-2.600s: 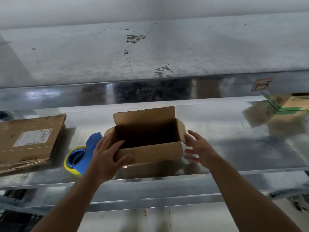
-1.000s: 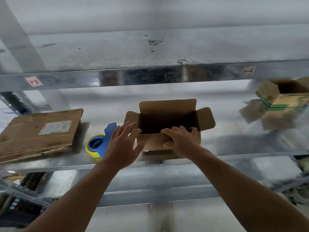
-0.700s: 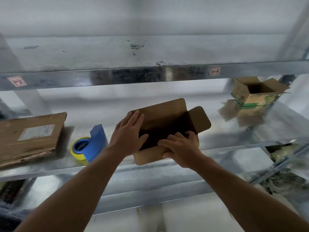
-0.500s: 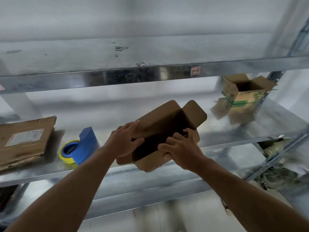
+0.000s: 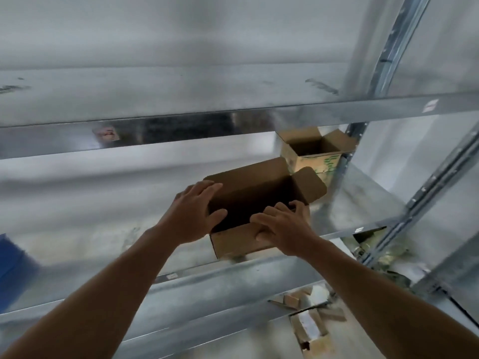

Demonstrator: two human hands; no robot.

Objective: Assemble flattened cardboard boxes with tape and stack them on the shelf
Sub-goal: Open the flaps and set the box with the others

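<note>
I'm looking into a bay of galvanised steel racking: the dull, mottled sheet-metal shelf (image 5: 90, 229) runs across my view at arm height, the shiny front beam of the tier above (image 5: 181, 130) crosses overhead, and a slotted steel upright post (image 5: 383, 60) rises at the right against a pale wall. The picture is smeared, so fine detail is lost. The plain brown open-topped cardboard box (image 5: 248, 193) is over the front edge of that shelf, right of centre, tilted with its dark mouth towards me; its long back flap stands up and a rounded end flap splays out to the right. I cannot tell whether its base bears on the metal. My left hand (image 5: 191, 216) clasps the box's left end, thumb inside the opening, fingers along the outside. My right hand (image 5: 282, 229) grasps the front wall, fingers hooked over the rim, thumb on the outer face. Behind it, by the post, stands a second open cardboard box with green print (image 5: 311, 151). A blurred blue object (image 5: 13, 260) shows at the left edge, and cardboard scraps (image 5: 308, 325) lie on the level below.
</note>
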